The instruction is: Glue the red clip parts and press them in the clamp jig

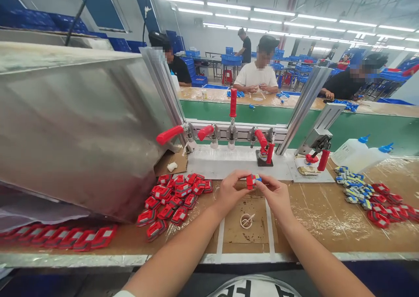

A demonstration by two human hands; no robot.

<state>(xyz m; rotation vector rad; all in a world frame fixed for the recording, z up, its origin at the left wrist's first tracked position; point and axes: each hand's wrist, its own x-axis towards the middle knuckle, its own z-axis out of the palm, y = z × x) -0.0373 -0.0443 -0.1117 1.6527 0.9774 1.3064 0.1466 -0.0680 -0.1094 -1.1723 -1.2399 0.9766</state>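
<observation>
My left hand pinches a small red plastic part above the middle of the bench. A small blue-and-yellow piece is between the fingertips of my right hand, right up against the red part. Whether the two are joined I cannot tell. Below my hands a small round cup with a thin stick in it stands on a cardboard sheet. A heap of red-and-grey parts lies to the left of my left hand.
Red-handled toggle clamps line a metal frame behind my hands; another clamp stands at right. Blue-and-white pieces, red parts and blue-capped bottles lie rightward. A large metal housing covers a red row. Co-workers sit opposite.
</observation>
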